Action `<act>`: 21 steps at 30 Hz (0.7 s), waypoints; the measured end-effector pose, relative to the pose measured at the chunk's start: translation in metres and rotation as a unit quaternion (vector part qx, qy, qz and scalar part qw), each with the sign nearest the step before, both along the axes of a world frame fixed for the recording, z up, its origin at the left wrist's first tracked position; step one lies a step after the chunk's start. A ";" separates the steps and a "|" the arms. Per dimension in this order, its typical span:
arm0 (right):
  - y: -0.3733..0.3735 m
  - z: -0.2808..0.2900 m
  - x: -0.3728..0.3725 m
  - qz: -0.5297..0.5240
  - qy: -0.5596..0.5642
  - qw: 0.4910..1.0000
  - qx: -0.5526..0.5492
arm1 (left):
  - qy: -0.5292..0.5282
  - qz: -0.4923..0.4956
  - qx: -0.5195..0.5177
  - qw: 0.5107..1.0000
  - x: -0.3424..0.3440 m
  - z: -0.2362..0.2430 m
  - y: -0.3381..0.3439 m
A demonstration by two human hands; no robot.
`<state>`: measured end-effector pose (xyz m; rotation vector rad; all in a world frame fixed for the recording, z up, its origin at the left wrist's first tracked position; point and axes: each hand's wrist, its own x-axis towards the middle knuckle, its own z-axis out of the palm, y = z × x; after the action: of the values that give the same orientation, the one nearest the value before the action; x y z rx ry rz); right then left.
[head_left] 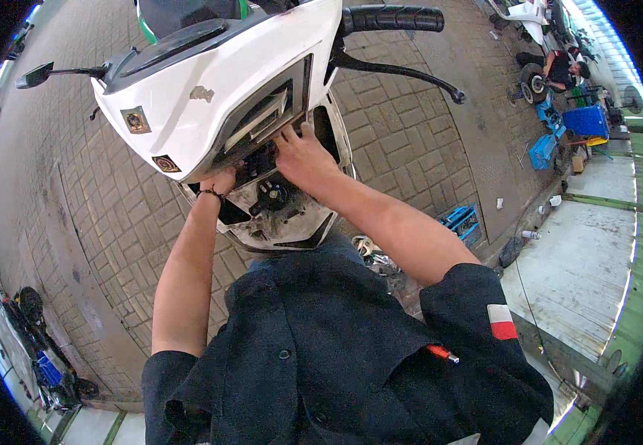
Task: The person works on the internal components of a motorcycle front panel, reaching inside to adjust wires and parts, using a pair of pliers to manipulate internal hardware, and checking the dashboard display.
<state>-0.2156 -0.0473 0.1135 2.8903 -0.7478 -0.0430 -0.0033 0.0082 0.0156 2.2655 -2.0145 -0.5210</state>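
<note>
Workshop w/ a brick-paved floor, stuff all along the edges. Far R there's another person in dark clothes, low down next to a wheel, w/ a blue crate & a blue toolbox nearby. Another blue toolbox is on the floor past the R forearm, spray can farther out.

Main thing is a white scooter front, right in front of the wearer, mirror out to the L, black handlebar grip + lever up top on the R. L hand, dark bracelet on the wrist, is up under its lower edge; fingers mostly hidden, so can't tell if they're spread or pinching smth. R hand has bent fingers at the edge just below the dark-framed opening; can't tell if it's actually gripping. Round black part sits just below, btwn the two wrists.
</note>
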 end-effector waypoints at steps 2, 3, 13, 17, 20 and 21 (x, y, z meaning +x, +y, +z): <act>0.000 -0.002 0.001 0.001 0.002 1.000 -0.007 | 0.038 0.023 0.000 0.999 0.001 -0.003 -0.001; 0.000 0.001 0.002 0.003 0.010 1.000 -0.001 | 0.056 0.036 0.000 0.998 0.003 -0.004 -0.001; 0.000 0.005 0.004 0.026 0.008 1.000 -0.014 | 0.069 0.016 -0.011 0.997 0.009 -0.019 -0.001; -0.002 0.001 0.004 0.031 0.018 0.999 -0.017 | 0.059 -0.002 0.029 0.998 0.008 -0.018 -0.005; -0.004 0.002 0.003 0.043 0.012 0.999 -0.031 | 0.036 -0.026 0.010 0.999 0.008 -0.023 -0.003; -0.004 0.004 0.005 0.045 0.014 0.998 -0.031 | 0.024 -0.029 0.001 0.999 0.012 -0.029 -0.001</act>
<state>-0.2105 -0.0509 0.1172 2.8553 -0.6013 -0.0476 0.0090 0.0076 -0.0134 2.1803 -2.0624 -0.5778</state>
